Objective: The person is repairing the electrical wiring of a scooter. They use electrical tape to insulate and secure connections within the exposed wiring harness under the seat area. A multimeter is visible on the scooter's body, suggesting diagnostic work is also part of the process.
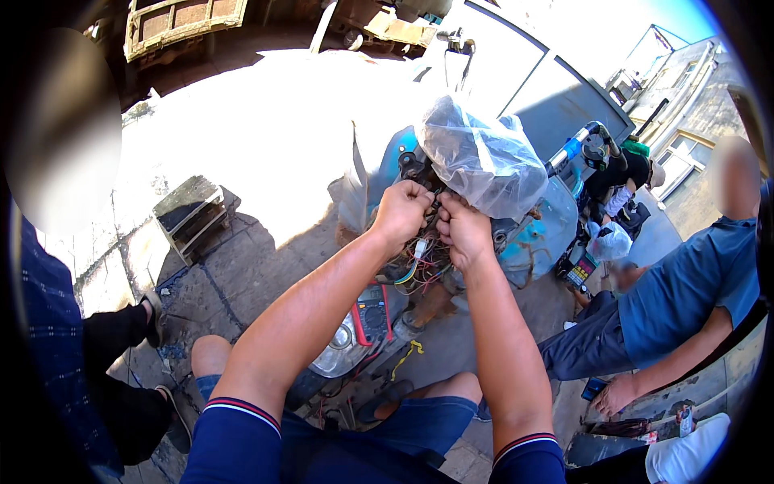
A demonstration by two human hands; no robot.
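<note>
Red, yellow and blue strands of wiring (423,278) are spilling out below my grip, on the side nearer my body, inside the opened front of a battered teal vehicle (528,242). My left hand (405,211) and right hand (463,226) are working almost fingertip to fingertip, both pinching, seemingly clamped on a dark piece of that wiring in the narrow gap between them; my knuckles are hiding exactly which strand each is holding. A white connector (420,248) is hanging just under this pinch, between the two hands, and I cannot tell which is nearer. Its long axis is running toward me, the lower end leaning slightly left, and its leads are curving away down and left, so it is lying across the line that joins my hands rather than along it. Beyond the grip, a clear plastic bag (484,161) is covering the upper part of the vehicle. Nearer me, below and left of the pinch, a red-edged multimeter (372,316) is resting beside a chrome-rimmed lamp (340,343).
</note>
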